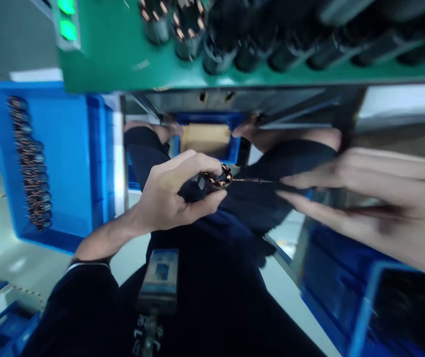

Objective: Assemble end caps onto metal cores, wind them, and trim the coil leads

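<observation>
While the view hangs tilted sideways, a blue plastic bin (pixel 60 163) at far left holds a long row of copper-wound coils (pixel 30 163). Right of it, the left hand (pixel 171 193) clamps a matching coil (pixel 216 179) in its fingers, with a thin wire (pixel 253 180) running out from the coil toward the right hand (pixel 387 203). The hands stay apart: the right hand's blurred fingers (pixel 309 176) are parted just beside the wire's end, and any contact is too blurred to tell. Behind them, a co-worker's dark-sleeved arm (pixel 141 148) reaches toward a tan pad (pixel 205 140) in a blue tray (pixel 207 118). A green panel (pixel 93 59) carries dark cylindrical parts (pixel 290 54) along the top, and another blue bin (pixel 331 287) sits lower right.
</observation>
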Demonstrator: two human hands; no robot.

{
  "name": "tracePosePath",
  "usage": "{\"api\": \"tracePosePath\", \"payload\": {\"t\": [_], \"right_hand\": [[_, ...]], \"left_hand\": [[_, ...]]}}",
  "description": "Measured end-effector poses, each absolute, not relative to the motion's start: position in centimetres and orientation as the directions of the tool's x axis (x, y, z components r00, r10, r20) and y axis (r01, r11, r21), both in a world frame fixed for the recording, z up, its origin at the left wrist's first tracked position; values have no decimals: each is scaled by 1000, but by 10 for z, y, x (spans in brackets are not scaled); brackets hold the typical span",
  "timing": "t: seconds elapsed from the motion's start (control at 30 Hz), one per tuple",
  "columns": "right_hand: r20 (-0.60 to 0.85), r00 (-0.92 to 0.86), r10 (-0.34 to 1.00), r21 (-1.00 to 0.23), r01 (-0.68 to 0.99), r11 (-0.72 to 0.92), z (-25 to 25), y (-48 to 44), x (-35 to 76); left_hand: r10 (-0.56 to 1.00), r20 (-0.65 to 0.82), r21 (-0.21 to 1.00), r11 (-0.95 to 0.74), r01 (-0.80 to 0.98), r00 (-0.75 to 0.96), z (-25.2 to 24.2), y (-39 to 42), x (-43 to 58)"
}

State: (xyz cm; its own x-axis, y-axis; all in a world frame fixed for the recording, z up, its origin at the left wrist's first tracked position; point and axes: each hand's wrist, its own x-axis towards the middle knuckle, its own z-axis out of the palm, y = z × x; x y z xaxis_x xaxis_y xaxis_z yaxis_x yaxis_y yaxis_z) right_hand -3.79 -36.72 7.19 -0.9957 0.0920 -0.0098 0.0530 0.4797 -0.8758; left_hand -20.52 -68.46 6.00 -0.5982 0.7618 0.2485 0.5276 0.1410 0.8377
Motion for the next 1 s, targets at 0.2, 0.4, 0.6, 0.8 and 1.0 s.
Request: {"api": "tracePosePath", "payload": {"t": [0.2, 0.4, 0.6, 0.8, 1.0], "right_hand": [[-38, -987, -158, -797, -65, 600, 17, -378, -34], [-190, -897, -398, -796, -96, 598, -14, -409, -19], [-370, -851, -373, -780, 67, 622, -23, -399, 1], [-443, -808, -389, -779, 132, 613, -22, -408, -2], [-320, -870, -374, -857, 98, 506, 6, -415, -23]], "left_hand": [[489, 553, 501, 451, 739, -674, 61, -699, -305], [484, 637, 358, 504, 786, -600, 13, -671, -359], [379, 674, 385, 552, 740, -634, 27, -679, -386], [534, 483, 336, 619, 710, -694, 57, -666, -464], [556, 521, 392, 517, 761, -647, 74, -651, -472]]}}
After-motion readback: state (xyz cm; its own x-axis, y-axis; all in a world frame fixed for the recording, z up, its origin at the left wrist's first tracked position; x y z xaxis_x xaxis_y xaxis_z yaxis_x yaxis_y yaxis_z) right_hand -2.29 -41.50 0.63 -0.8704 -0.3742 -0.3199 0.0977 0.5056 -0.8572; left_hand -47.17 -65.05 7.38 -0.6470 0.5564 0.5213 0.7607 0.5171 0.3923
